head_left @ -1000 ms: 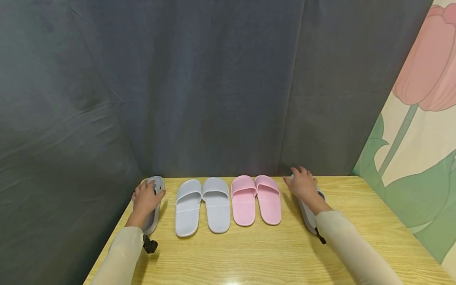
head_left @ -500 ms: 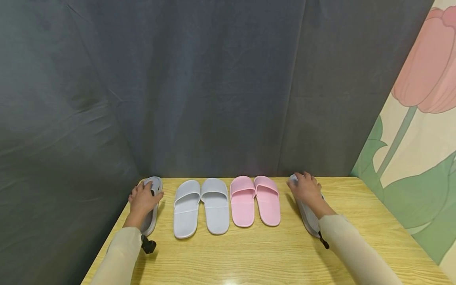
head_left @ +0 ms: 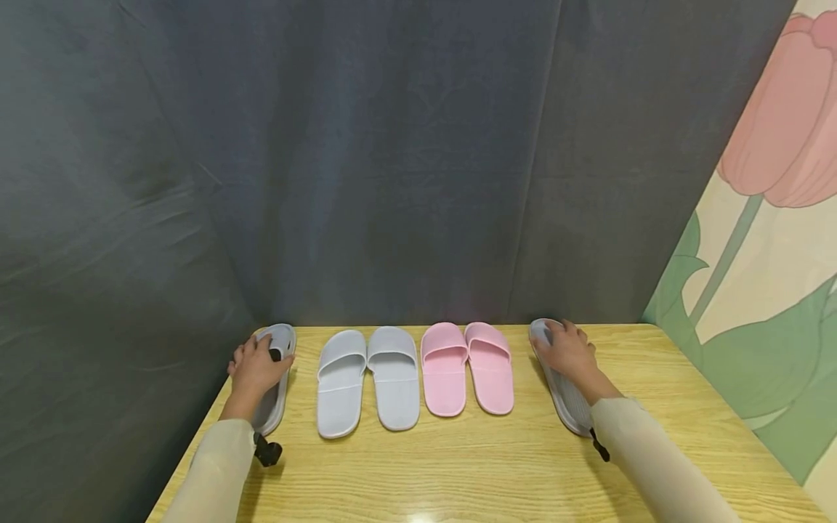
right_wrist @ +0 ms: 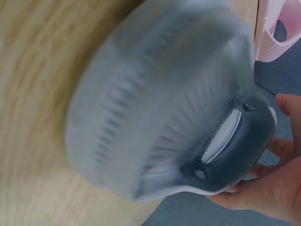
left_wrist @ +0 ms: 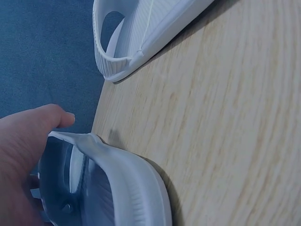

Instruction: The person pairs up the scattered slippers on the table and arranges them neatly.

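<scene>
In the head view, a grey slipper (head_left: 282, 374) lies at the table's left end. My left hand (head_left: 255, 367) is over its strap with the fingers loosely spread. In the left wrist view the thumb (left_wrist: 54, 115) sits above the rim of that slipper (left_wrist: 141, 188), and the other fingers are mostly hidden behind it. A second grey slipper (head_left: 564, 388) lies tilted outward on the right. My right hand (head_left: 572, 356) is over its strap. The right wrist view shows the fingers by the strap's edge and the thumb apart from this blurred slipper (right_wrist: 122, 108).
Between the hands stand a pale grey-blue pair of slippers (head_left: 341, 392) and a pink pair (head_left: 446, 385), side by side on the wooden table (head_left: 418, 472). A dark curtain (head_left: 392, 160) hangs behind. To the right is a wall with a painted tulip (head_left: 774, 109).
The left hand has shifted slightly left. My right hand has moved right and nearer to me, uncovering more of the right grey slipper's toe end. The middle pairs have not moved on the table.
</scene>
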Motion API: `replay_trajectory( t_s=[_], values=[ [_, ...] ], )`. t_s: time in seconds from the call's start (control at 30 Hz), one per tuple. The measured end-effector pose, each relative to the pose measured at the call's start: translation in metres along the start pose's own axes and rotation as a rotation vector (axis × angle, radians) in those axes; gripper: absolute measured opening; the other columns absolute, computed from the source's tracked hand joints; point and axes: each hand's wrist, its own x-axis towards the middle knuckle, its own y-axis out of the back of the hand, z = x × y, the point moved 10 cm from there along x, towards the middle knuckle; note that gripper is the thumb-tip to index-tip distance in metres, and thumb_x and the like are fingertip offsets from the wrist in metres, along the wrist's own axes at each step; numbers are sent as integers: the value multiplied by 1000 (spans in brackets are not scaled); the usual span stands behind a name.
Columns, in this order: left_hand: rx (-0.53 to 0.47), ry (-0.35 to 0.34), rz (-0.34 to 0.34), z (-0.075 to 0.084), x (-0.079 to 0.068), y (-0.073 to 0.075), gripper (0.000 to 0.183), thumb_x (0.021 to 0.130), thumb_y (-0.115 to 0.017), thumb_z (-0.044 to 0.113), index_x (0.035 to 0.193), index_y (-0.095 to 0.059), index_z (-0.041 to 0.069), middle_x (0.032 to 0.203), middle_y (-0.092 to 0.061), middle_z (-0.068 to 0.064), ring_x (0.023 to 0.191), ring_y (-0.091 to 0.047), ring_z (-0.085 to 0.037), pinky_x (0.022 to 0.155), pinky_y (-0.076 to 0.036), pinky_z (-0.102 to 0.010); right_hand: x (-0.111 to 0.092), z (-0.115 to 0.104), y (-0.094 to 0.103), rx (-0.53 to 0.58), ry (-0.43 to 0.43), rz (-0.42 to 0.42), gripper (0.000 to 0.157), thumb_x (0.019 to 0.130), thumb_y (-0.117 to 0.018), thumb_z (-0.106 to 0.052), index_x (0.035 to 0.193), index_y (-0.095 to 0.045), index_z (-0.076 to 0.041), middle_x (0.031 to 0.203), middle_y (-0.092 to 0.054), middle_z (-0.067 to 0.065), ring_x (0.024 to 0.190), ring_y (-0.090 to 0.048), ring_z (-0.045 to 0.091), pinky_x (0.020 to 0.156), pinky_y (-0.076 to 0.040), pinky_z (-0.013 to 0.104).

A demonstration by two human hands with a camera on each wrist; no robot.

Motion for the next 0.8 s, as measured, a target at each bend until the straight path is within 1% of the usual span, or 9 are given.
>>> replay_trajectory(
  t_s=[0.13, 0.37, 0.6, 0.8],
  values=[
    [1, 9, -13, -4, 2, -4, 84, 93, -66, 41, 155, -29, -2, 159, -13, -37, 142, -12, -61, 108, -13, -75, 0, 5, -4, -19, -2, -16, 66, 102, -52, -41, 150, -40, 2, 152, -23, 41, 136, -22, 65, 101, -23, 79],
    [6, 26, -27, -8, 5, -9, 87, 92, -66, 41, 156, -25, -2, 159, -11, -36, 142, -10, -60, 108, -14, -75, 0, 13, -6, -34, -16, -14, 66, 100, -56, -42, 149, -43, 0, 152, -25, 40, 135, -26, 64, 99, -27, 79],
    [2, 24, -33, -8, 5, -10, 87, 92, -67, 39, 156, -25, 0, 159, -11, -36, 142, -11, -60, 107, -15, -76, -1, 16, -11, -48, -11, -33, 67, 101, -54, -44, 152, -39, -3, 152, -25, 39, 135, -25, 65, 97, -28, 80],
    [7, 37, -37, -12, 7, -14, 84, 93, -67, 36, 158, -24, 3, 161, -10, -34, 142, -11, -59, 104, -18, -78, -1, 17, -16, -87, -12, -80, 71, 100, -52, -47, 157, -34, -8, 157, -23, 34, 136, -24, 64, 95, -31, 82]
  ],
)
